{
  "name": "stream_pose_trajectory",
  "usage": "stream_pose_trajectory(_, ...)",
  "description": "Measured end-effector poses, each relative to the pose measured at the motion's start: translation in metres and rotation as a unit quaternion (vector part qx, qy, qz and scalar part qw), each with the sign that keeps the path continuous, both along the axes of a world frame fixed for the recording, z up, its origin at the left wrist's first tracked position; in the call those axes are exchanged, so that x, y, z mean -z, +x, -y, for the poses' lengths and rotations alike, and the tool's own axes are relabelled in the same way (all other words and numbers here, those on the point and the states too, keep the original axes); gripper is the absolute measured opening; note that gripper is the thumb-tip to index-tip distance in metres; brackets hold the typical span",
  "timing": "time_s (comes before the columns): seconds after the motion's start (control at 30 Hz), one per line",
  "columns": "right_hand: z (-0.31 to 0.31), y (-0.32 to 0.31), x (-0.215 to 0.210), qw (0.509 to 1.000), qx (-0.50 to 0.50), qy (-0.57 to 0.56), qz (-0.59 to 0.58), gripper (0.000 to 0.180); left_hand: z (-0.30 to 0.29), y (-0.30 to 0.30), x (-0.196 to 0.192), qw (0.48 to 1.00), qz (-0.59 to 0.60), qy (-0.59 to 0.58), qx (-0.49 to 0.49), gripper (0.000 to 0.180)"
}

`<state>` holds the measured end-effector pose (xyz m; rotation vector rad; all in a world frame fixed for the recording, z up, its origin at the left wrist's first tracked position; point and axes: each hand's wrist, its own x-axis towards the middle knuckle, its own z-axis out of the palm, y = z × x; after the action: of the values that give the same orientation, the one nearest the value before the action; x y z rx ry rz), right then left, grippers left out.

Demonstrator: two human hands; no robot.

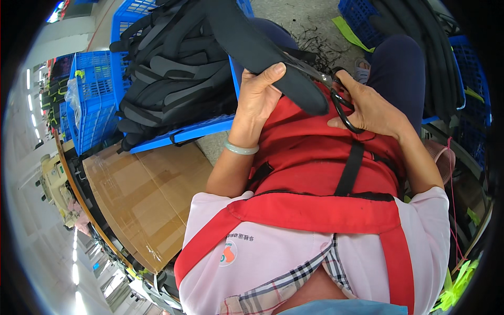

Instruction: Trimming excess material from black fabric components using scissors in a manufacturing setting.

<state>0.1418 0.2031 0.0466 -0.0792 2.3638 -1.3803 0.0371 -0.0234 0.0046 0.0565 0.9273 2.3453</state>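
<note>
A sewing workshop is indicated by a beige sewing machine [54, 181], blue plastic crates [212, 127] heaped with padded straps [178, 71], black trimmings [318, 46] strewn on the floor [286, 13], and rows of tube lights [75, 274].

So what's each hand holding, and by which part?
The left hand holds a dark strap near its rounded end; the right hand holds scissors by the handles.

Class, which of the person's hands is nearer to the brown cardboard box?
Left. The left hand, holding a dark padded strip, is above and to the right of the cardboard box in the picture; the right hand, gripping scissors, is farther right.
</note>
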Motion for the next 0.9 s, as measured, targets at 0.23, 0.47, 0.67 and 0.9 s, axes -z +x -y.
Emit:
stream_pose_trajectory(0.23,-0.007,0.005,-0.022,0.997,-0.041,0.026,0.055,0.064,0.004,-0.004,-0.003,0.999,0.034,0.012,-0.014,0.026)
stream_pose_trajectory(0.47,0.006,0.009,-0.006,1.0,0.006,-0.026,0.004,0.059,-0.003,0.004,-0.001,1.0,-0.014,0.001,0.01,0.027)
stream_pose_trajectory(0.67,0.013,0.001,0.006,0.998,-0.006,-0.009,-0.062,0.05,-0.008,0.009,-0.006,1.0,0.006,-0.011,-0.015,0.021)
stream_pose_trajectory(0.9,0.015,-0.004,0.008,0.997,0.024,0.006,-0.072,0.032,-0.008,0.009,-0.004,1.0,-0.004,-0.002,-0.006,0.019)
